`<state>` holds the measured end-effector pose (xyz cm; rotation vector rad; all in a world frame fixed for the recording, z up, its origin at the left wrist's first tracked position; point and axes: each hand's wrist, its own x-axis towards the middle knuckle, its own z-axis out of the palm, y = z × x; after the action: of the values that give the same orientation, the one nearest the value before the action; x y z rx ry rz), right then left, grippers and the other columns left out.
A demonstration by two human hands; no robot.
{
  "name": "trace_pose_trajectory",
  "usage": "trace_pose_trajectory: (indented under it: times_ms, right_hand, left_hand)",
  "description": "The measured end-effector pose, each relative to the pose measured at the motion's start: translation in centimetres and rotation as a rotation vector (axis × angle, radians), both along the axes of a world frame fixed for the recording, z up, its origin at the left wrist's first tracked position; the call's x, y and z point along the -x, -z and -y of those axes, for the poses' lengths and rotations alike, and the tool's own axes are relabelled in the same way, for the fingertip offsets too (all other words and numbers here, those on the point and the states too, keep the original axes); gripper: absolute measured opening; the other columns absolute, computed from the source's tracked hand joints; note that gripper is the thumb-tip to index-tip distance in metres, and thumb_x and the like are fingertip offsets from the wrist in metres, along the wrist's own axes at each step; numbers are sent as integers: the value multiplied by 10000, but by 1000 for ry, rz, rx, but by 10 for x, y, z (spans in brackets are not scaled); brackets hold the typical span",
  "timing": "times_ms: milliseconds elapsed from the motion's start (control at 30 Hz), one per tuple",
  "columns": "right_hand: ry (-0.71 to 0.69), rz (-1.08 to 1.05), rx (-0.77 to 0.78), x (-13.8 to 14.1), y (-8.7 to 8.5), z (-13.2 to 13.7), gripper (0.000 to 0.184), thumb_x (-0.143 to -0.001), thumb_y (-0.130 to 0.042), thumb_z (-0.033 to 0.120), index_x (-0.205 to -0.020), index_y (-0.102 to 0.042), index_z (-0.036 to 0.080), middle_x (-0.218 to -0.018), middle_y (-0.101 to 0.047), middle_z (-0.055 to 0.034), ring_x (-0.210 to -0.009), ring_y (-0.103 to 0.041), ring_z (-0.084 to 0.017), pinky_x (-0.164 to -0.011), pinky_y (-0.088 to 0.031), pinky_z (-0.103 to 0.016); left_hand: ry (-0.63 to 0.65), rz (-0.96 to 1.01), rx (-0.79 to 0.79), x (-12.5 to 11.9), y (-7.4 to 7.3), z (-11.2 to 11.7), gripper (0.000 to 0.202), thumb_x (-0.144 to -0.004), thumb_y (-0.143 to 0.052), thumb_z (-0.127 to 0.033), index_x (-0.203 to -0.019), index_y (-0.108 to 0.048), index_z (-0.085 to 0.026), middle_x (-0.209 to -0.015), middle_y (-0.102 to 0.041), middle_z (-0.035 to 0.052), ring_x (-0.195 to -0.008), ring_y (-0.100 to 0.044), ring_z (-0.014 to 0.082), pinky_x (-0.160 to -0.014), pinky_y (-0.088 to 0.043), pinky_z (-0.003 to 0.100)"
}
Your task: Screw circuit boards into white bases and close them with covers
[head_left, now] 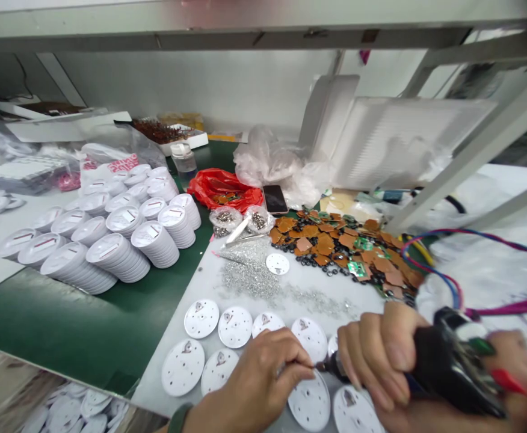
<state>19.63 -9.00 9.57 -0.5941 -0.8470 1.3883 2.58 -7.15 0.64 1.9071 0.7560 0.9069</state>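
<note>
black screwdriver point(448, 364) in right hand point(381, 355); white discs point(309, 402) round, hole-dotted

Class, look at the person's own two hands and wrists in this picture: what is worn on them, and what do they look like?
The left hand is ungloved, with a dark green band around its wrist. The right hand is ungloved too; no band or sleeve can be made out there, and its edge of the picture is blurred.

Bright, diffuse light, soft shadows; power tool point(453, 367) blurred; edges soft, stretched; top-right corner dark.
</note>
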Motion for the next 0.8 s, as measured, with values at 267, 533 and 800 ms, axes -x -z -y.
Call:
trace_pose_trajectory:
  times_ms: [267,533,800]
  right_hand:
    - [-225,22,-10,-23,17,9,691,-831,-351,847,-829,-726,267,-541,-496,3,-477,-462,-155,-525,-407,-330]
    - [-445,59,-34,-37,29,-6,613,-800,-484,859,-731,-706,291,-387,-505,11,-291,-460,-158,-372,-385,-302]
    - [-130,133,95,-34,28,26,621,-870,-427,789,-800,-723,247,-544,-558,-40,-513,-531,-204,-556,-470,-371]
  left_hand:
    - [-99,-29,-178,-7,14,14,164,-985,-642,-266,-841,-624,-190,-767,-669,-13,-716,-612,147,-702,-398,316]
    - [44,-15,-86,-10,12,20,186,-1030,-537,-231,-869,-628,-208,-826,-684,-18,-783,-616,142,-787,-387,329]
    - [-32,-206,-433,-9,26,26,111,-1023,-556,-253,-1000,-664,-245,-839,-724,-35,-827,-651,170,-869,-457,381]
